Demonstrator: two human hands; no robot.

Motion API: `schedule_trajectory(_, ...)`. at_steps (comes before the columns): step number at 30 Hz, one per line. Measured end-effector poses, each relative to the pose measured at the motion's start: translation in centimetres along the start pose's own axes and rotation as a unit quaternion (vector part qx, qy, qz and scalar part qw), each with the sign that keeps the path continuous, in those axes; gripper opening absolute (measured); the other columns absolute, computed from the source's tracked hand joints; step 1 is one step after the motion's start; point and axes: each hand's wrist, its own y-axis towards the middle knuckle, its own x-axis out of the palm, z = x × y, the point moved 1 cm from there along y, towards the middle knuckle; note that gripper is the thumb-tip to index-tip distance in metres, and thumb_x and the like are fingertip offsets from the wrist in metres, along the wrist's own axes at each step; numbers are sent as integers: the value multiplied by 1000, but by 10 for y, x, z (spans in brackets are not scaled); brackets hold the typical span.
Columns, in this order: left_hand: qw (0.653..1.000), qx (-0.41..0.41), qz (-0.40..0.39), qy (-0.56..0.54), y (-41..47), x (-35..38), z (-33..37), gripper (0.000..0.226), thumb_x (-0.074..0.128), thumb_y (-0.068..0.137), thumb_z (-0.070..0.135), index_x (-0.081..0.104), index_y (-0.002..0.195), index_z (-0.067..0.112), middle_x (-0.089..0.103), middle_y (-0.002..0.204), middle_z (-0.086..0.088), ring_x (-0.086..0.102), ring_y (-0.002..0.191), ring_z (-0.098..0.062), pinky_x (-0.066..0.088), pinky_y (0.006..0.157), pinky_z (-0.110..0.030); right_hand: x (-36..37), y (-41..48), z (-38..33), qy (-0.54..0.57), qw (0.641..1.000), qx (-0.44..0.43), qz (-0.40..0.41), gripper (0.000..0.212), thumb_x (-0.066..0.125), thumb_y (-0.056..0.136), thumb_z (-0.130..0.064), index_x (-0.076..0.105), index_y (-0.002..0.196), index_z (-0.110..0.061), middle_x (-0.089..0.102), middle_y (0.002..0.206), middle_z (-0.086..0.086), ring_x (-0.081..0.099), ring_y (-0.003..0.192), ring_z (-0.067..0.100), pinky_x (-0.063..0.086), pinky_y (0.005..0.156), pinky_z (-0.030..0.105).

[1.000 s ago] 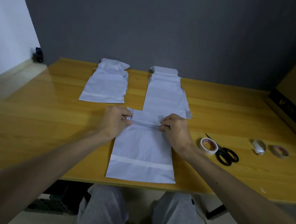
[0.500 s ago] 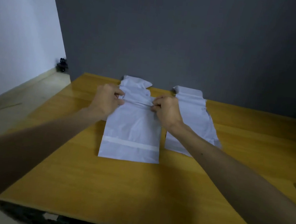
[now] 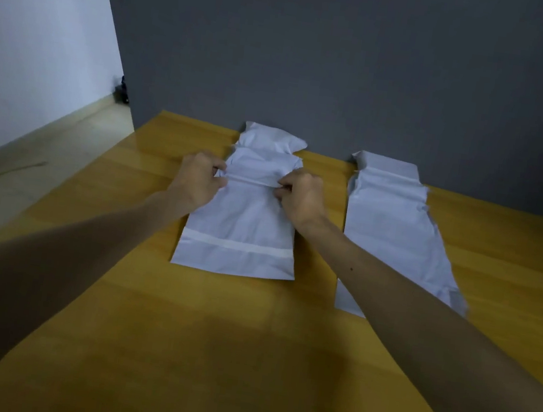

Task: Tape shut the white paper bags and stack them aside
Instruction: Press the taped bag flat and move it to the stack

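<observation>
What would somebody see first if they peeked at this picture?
First, the left hand and the right hand, each pinching the folded top of a flat white paper bag at the far middle of the yellow wooden table. A second pile of white paper bags lies to its right, apart from it, before a dark grey wall.

place: bare indoor room used as a packing station; home or workshop cannot be told | furniture: yellow wooden surface (image 3: 243,357) meeting a dark grey wall (image 3: 351,60) | left: white wall (image 3: 26,35), pale floor (image 3: 25,173), small black object (image 3: 123,91) in the corner | goods: white paper bags (image 3: 394,229) in two flat piles
</observation>
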Motion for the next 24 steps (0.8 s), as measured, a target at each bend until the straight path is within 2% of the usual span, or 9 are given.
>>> schedule_trajectory(3, 999, 15, -35, 35, -4, -2, -1, 36, 65, 90, 10, 60, 126, 3, 56, 124, -17, 55, 103, -26, 40, 85, -22, -5, -9, 3, 15, 1000, -10, -1, 26, 58, 86, -1, 67, 110, 2, 60, 111, 18, 58, 97, 29, 46, 81, 27)
schedule_trajectory(5, 998, 32, -39, 48, -10, -6, 6, 38, 62, 92, 10, 57, 130, 4, 48, 135, -15, 50, 119, -31, 38, 96, -26, -17, -20, 4, 24, 1000, 12, -4, 35, 58, 91, -9, 59, 125, -3, 52, 125, 15, 55, 106, 30, 43, 92, 29)
schedule_trajectory(7, 997, 44, -41, 57, -17, -10, 18, 36, 60, 93, 8, 58, 128, 4, 45, 139, -14, 47, 124, -31, 35, 103, -29, -32, -33, 6, 6, 1000, 21, -4, 31, 57, 93, -14, 59, 122, -3, 50, 127, 16, 54, 106, 32, 41, 94, 32)
schedule_trajectory(9, 996, 52, -57, 52, -28, -12, 38, 35, 59, 93, 8, 58, 127, 5, 44, 141, -14, 44, 128, -30, 34, 105, -29, -46, -50, 14, -32, 999, 16, -22, 27, 56, 93, -11, 61, 118, -1, 49, 126, 18, 52, 111, 33, 41, 96, 34)
schedule_trajectory(13, 991, 95, -89, 19, -62, -4, 83, 32, 60, 91, 7, 60, 123, 3, 55, 132, -13, 50, 123, -27, 36, 102, -26, -76, -88, 36, -74, 995, 24, -59, 35, 54, 90, -3, 59, 124, -3, 48, 131, 17, 50, 118, 33, 40, 101, 31)
schedule_trajectory(15, 987, 109, -121, -8, -84, 9, 106, 30, 61, 91, 7, 63, 121, 4, 59, 129, -13, 53, 121, -26, 39, 98, -24, -94, -109, 46, -83, 994, 36, -55, 34, 56, 91, -4, 59, 125, -2, 50, 130, 17, 50, 120, 32, 39, 101, 30)
schedule_trajectory(19, 970, 137, -199, -26, -130, 45, 148, 36, 62, 92, 11, 59, 128, 8, 54, 137, -10, 48, 129, -23, 38, 107, -28, -118, -153, 65, -103, 990, 74, -59, 33, 54, 93, -12, 59, 124, -1, 50, 131, 18, 50, 119, 33, 42, 101, 36)
schedule_trajectory(22, 958, 140, -251, -19, -154, 68, 167, 42, 61, 94, 19, 54, 134, 7, 48, 144, -8, 41, 135, -23, 33, 106, -26, -123, -184, 81, -108, 988, 86, -72, 22, 53, 91, -11, 67, 103, 1, 58, 115, 19, 56, 106, 35, 48, 89, 37)
schedule_trajectory(24, 958, 139, -251, -21, -165, 75, 173, 39, 58, 96, 22, 57, 130, 3, 50, 141, -9, 42, 133, -24, 33, 100, -25, -126, -201, 88, -106, 989, 75, -66, 16, 55, 88, -12, 66, 89, -1, 62, 102, 19, 58, 97, 34, 47, 81, 35)
